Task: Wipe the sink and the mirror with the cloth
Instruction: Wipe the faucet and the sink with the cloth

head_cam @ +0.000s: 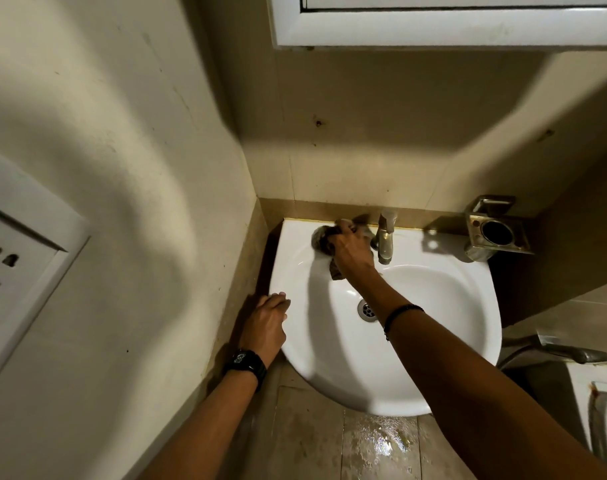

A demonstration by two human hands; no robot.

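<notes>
A white sink (pixel 444 317) hangs on the tiled back wall, its drain (pixel 367 310) in the bowl. My right hand (pixel 352 252) grips a dark brown cloth (pixel 324 239) and presses it on the sink's back left ledge, just left of the brass tap (pixel 385 237). Resting on the sink's left rim is my left hand (pixel 265 323), fingers loosely curled, a black watch on its wrist. The white frame of the mirror cabinet (pixel 444 29) shows along the top edge; the mirror glass itself is out of view.
A metal holder (pixel 496 232) is fixed to the wall right of the tap. A socket plate (pixel 15 258) sits on the left wall. Another tap handle (pixel 572 351) juts out at the right. The floor (pixel 378 445) under the sink is wet.
</notes>
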